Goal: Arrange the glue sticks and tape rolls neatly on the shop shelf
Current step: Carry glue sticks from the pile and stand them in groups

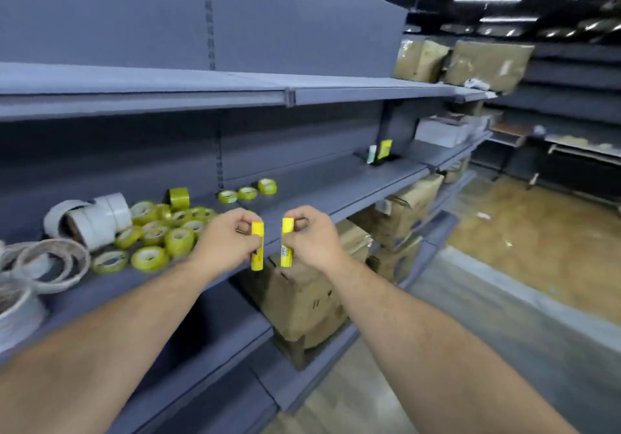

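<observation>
A person is pinching one yellow glue stick (257, 245) in the left hand (228, 237) and another (287, 242) in the right hand (311, 237) — both upright, side by side — just before the shelf (336, 178) edge, beside the scattered tape rolls (161, 232).

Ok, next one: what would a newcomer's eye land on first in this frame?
Dead centre, the left hand pinches a yellow glue stick upright and the right hand holds a second glue stick beside it, the two sticks apart. Left of them a loose heap of yellow-green tape rolls sprawls on the grey shelf, with larger white tape rolls further left.
</observation>
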Action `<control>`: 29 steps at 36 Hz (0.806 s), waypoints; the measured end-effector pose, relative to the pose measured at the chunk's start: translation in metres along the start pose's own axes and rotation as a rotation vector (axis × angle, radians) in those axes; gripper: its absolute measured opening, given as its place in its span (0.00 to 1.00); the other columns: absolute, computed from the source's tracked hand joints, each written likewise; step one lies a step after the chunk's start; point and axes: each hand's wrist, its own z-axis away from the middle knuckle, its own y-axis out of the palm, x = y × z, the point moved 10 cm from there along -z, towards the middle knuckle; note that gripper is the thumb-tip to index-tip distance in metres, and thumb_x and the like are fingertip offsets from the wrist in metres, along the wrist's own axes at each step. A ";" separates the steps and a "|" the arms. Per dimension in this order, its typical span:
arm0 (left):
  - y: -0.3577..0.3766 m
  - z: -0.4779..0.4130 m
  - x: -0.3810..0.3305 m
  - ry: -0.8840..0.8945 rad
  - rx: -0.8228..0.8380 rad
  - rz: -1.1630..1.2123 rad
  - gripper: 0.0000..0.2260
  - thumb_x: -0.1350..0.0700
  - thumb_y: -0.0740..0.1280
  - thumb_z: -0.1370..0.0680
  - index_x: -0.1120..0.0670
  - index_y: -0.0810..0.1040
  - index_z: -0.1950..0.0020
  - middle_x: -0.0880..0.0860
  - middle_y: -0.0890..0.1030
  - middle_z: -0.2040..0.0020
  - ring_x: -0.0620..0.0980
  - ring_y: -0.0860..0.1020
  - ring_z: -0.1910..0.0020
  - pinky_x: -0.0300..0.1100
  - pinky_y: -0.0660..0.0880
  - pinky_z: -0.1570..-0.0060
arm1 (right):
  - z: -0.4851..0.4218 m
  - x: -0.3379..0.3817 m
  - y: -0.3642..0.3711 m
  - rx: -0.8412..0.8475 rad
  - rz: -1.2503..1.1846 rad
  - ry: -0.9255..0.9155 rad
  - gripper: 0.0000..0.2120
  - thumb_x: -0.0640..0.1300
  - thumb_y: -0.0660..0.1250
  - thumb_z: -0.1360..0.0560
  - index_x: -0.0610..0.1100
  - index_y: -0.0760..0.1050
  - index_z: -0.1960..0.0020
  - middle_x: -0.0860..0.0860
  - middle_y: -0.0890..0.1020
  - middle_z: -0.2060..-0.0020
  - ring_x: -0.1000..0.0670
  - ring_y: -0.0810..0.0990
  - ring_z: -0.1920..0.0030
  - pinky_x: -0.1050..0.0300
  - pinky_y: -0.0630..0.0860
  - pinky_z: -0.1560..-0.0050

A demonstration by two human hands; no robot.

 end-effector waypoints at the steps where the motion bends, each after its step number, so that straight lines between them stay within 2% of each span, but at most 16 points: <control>1: 0.021 -0.004 -0.008 0.021 0.032 -0.005 0.15 0.69 0.67 0.30 0.51 0.81 0.50 0.51 0.79 0.67 0.51 0.78 0.70 0.52 0.80 0.63 | -0.003 -0.006 -0.021 -0.023 0.013 0.005 0.17 0.32 0.71 0.31 0.52 0.77 0.52 0.58 0.79 0.64 0.52 0.79 0.61 0.55 0.78 0.55; 3: 0.059 -0.013 -0.024 0.058 0.086 -0.003 0.18 0.68 0.67 0.30 0.47 0.81 0.50 0.57 0.81 0.62 0.53 0.79 0.67 0.54 0.81 0.61 | -0.009 -0.020 -0.059 -0.058 0.008 0.025 0.17 0.33 0.71 0.31 0.52 0.77 0.51 0.58 0.79 0.64 0.52 0.79 0.60 0.53 0.78 0.52; 5: 0.095 -0.024 -0.038 0.083 0.123 0.015 0.17 0.68 0.67 0.29 0.47 0.82 0.51 0.59 0.82 0.59 0.52 0.77 0.67 0.53 0.79 0.64 | -0.015 -0.035 -0.094 -0.096 -0.002 0.044 0.17 0.32 0.71 0.30 0.53 0.76 0.53 0.56 0.79 0.65 0.51 0.79 0.62 0.51 0.79 0.53; 7: 0.131 -0.036 -0.050 0.100 0.163 0.022 0.16 0.68 0.67 0.29 0.47 0.82 0.52 0.59 0.83 0.59 0.51 0.77 0.68 0.49 0.77 0.65 | -0.021 -0.051 -0.126 -0.152 0.002 0.070 0.18 0.32 0.72 0.31 0.54 0.76 0.55 0.56 0.80 0.65 0.50 0.79 0.62 0.49 0.80 0.53; 12: 0.224 -0.075 -0.064 0.110 0.285 0.048 0.17 0.67 0.68 0.31 0.45 0.83 0.54 0.57 0.82 0.63 0.51 0.77 0.69 0.55 0.80 0.60 | -0.041 -0.088 -0.198 -0.261 -0.002 0.122 0.17 0.32 0.72 0.32 0.54 0.77 0.53 0.54 0.80 0.65 0.50 0.80 0.63 0.47 0.82 0.60; 15: 0.276 -0.106 -0.069 0.126 0.334 0.047 0.17 0.63 0.68 0.34 0.42 0.83 0.54 0.55 0.82 0.63 0.51 0.77 0.68 0.57 0.81 0.56 | -0.060 -0.109 -0.238 -0.303 0.002 0.146 0.17 0.31 0.70 0.31 0.50 0.77 0.49 0.52 0.80 0.63 0.50 0.79 0.66 0.55 0.76 0.68; 19: 0.339 -0.152 -0.080 0.158 0.405 0.061 0.18 0.60 0.68 0.37 0.39 0.83 0.54 0.52 0.78 0.67 0.53 0.77 0.67 0.60 0.82 0.57 | -0.095 -0.134 -0.290 -0.402 0.036 0.169 0.18 0.31 0.71 0.32 0.53 0.77 0.54 0.54 0.82 0.64 0.51 0.79 0.66 0.53 0.78 0.62; 23: 0.390 -0.195 -0.102 0.194 0.462 0.066 0.17 0.64 0.69 0.32 0.42 0.84 0.56 0.49 0.76 0.69 0.50 0.76 0.68 0.49 0.80 0.68 | -0.132 -0.148 -0.334 -0.461 0.020 0.195 0.16 0.29 0.71 0.31 0.49 0.77 0.53 0.55 0.81 0.65 0.52 0.79 0.66 0.51 0.80 0.59; 26: 0.422 -0.227 -0.118 0.213 0.476 0.063 0.15 0.63 0.69 0.32 0.42 0.83 0.56 0.47 0.78 0.69 0.48 0.77 0.67 0.51 0.80 0.62 | -0.163 -0.158 -0.363 -0.487 0.024 0.200 0.15 0.28 0.70 0.31 0.45 0.78 0.50 0.54 0.80 0.65 0.49 0.79 0.64 0.46 0.81 0.59; 29: 0.454 -0.254 -0.128 0.228 0.496 0.058 0.14 0.63 0.70 0.30 0.43 0.83 0.55 0.50 0.81 0.65 0.47 0.78 0.66 0.49 0.81 0.60 | -0.191 -0.169 -0.392 -0.520 0.039 0.198 0.16 0.28 0.70 0.32 0.48 0.78 0.54 0.53 0.79 0.65 0.49 0.79 0.65 0.44 0.81 0.59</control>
